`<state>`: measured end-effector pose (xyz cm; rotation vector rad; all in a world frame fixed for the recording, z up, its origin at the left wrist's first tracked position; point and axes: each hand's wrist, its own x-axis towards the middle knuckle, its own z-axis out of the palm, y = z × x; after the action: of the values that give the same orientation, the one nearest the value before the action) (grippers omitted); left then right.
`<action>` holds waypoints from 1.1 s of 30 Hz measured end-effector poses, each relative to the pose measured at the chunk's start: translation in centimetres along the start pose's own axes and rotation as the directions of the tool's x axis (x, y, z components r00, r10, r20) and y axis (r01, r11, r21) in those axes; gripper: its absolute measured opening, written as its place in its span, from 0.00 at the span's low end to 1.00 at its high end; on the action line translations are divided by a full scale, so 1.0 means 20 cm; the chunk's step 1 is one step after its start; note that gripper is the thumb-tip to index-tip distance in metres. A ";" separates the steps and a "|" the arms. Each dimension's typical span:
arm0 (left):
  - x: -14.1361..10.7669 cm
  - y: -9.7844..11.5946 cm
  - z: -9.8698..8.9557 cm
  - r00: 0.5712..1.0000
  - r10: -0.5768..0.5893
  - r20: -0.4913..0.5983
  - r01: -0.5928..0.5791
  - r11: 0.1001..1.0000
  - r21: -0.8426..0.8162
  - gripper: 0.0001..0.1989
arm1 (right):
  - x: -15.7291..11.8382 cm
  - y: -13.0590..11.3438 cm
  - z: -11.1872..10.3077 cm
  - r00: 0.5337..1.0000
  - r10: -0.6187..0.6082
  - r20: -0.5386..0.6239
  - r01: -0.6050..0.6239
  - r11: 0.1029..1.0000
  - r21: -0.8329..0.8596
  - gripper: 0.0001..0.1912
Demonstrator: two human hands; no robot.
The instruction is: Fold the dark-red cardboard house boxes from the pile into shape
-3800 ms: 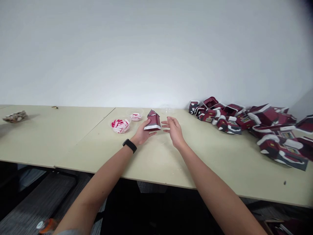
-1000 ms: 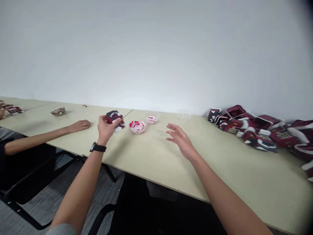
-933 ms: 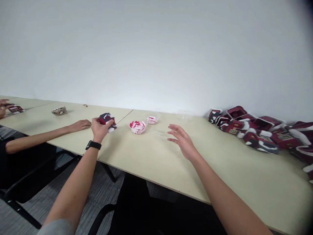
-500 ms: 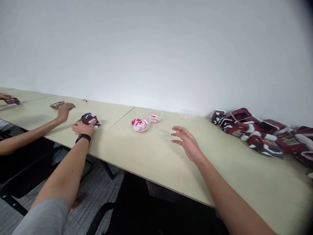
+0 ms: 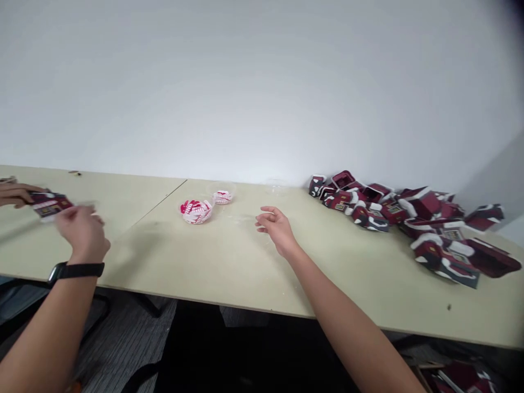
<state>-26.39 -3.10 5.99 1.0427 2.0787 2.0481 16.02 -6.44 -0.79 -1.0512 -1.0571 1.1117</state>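
Note:
My left hand point(image 5: 84, 232), with a dark watch band at its wrist, is blurred over the left part of the table; its fingers look loosely bent and apart. Just beyond its fingertips is a maroon and white piece point(image 5: 51, 206), which another person's hand point(image 5: 15, 194) touches from the left. My right hand point(image 5: 276, 226) hovers over the middle of the table, open with slightly curled fingers and nothing in it. To its left stand a clear bowl of red and white pieces point(image 5: 197, 211) and a smaller group of such pieces point(image 5: 222, 197) in another clear container.
Against the wall on the right lies a pile of maroon, white and dark pieces point(image 5: 393, 210). A faint clear container point(image 5: 275, 187) stands near the wall. A small yellow and black item point(image 5: 75, 173) lies at the back left. More maroon pieces point(image 5: 462, 378) show below the table at the lower right.
The view has turned right. My left hand has come off the maroon piece, which is now by the other person's hand. My right hand's fingers are more curled.

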 end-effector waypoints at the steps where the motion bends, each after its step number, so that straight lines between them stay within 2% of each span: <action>1: -0.10 0.05 0.03 0.991 -0.009 0.130 0.024 0.993 -0.118 0.07 | 0.01 0.00 -0.01 1.000 0.015 -0.012 -0.015 1.000 0.008 0.23; 2: -0.22 0.10 0.07 0.957 0.045 0.288 0.007 0.984 -0.178 0.07 | 0.02 0.01 -0.01 0.999 0.035 -0.028 -0.034 0.999 0.020 0.21; 3: -0.35 0.15 0.11 0.870 0.139 0.474 -0.029 0.972 -0.232 0.09 | 0.02 0.00 -0.02 0.997 0.059 -0.044 -0.057 0.997 0.043 0.19; 4: -0.49 0.20 0.15 0.749 0.235 0.620 -0.055 0.954 -0.295 0.12 | 0.03 0.00 -0.03 0.995 0.087 -0.056 -0.082 0.993 0.084 0.17; 5: -0.63 0.26 0.20 0.630 0.317 0.709 -0.071 0.932 -0.354 0.13 | 0.03 0.00 -0.04 0.992 0.115 -0.053 -0.107 0.984 0.141 0.16; 6: -0.76 0.30 0.26 0.499 0.398 0.770 -0.083 0.906 -0.414 0.12 | 0.04 -0.01 -0.05 0.990 0.136 -0.034 -0.126 0.970 0.207 0.16; 8: -0.99 0.38 0.39 0.261 0.530 0.807 -0.047 0.842 -0.538 0.12 | 0.05 -0.02 -0.07 0.988 0.146 0.048 -0.153 0.937 0.313 0.19; 9: -1.07 0.40 0.46 0.174 0.560 0.810 0.017 0.821 -0.571 0.12 | 0.05 -0.03 -0.08 0.986 0.137 0.093 -0.161 0.927 0.340 0.22; 10: -1.13 0.41 0.54 0.116 0.572 0.812 0.070 0.811 -0.581 0.13 | 0.05 -0.03 -0.08 0.984 0.125 0.128 -0.163 0.921 0.353 0.24; 12: -1.18 0.40 0.69 0.094 0.589 0.803 0.047 0.803 -0.595 0.14 | 0.06 -0.04 -0.10 0.980 0.106 0.168 -0.163 0.914 0.371 0.28; 13: -1.18 0.38 0.75 0.121 0.592 0.797 -0.009 0.803 -0.595 0.14 | 0.06 -0.05 -0.10 0.978 0.104 0.181 -0.168 0.906 0.389 0.29; 15: -1.14 0.34 0.86 0.240 0.567 0.788 -0.091 0.821 -0.563 0.14 | 0.06 -0.05 -0.11 0.975 0.105 0.194 -0.183 0.876 0.446 0.29; 17: -1.10 0.30 0.91 0.378 0.509 0.773 -0.071 0.849 -0.524 0.10 | 0.06 -0.06 -0.11 0.974 0.105 0.199 -0.194 0.841 0.506 0.27; 18: -1.08 0.28 0.92 0.426 0.485 0.764 -0.046 0.855 -0.517 0.07 | 0.06 -0.06 -0.11 0.975 0.104 0.197 -0.195 0.824 0.532 0.26; 19: -1.07 0.27 0.91 0.455 0.475 0.754 -0.030 0.854 -0.520 0.06 | 0.06 -0.06 -0.11 0.976 0.106 0.193 -0.197 0.810 0.553 0.26; 20: -1.07 0.27 0.90 0.458 0.486 0.745 -0.034 0.847 -0.531 0.04 | 0.06 -0.06 -0.11 0.975 0.111 0.192 -0.203 0.798 0.568 0.25; 21: -1.06 0.27 0.88 0.443 0.513 0.735 -0.062 0.836 -0.546 0.04 | 0.07 -0.06 -0.11 0.974 0.117 0.194 -0.210 0.788 0.578 0.25; 25: -1.08 0.29 0.81 0.318 0.631 0.707 -0.332 0.773 -0.541 0.27 | 0.07 -0.06 -0.11 0.971 0.154 0.182 -0.234 0.749 0.619 0.22; 27: -1.10 0.31 0.79 0.235 0.649 0.724 -0.482 0.724 -0.493 0.29 | 0.08 -0.06 -0.11 0.969 0.199 0.148 -0.247 0.714 0.656 0.21; 29: -1.14 0.33 0.77 0.129 0.650 0.749 -0.587 0.658 -0.471 0.29 | 0.09 -0.06 -0.11 0.962 0.252 0.110 -0.256 0.679 0.688 0.20; 31: -1.20 0.35 0.75 0.033 0.650 0.759 -0.627 0.605 -0.491 0.35 | 0.10 -0.07 -0.11 0.953 0.296 0.066 -0.255 0.663 0.704 0.18; 33: -1.27 0.36 0.73 -0.042 0.648 0.760 -0.619 0.580 -0.529 0.44 | 0.10 -0.07 -0.10 0.940 0.341 0.022 -0.256 0.660 0.706 0.18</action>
<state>3.20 -3.24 0.10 2.6999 0.8598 0.8559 18.44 -4.91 0.39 -0.6499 -0.2838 1.5393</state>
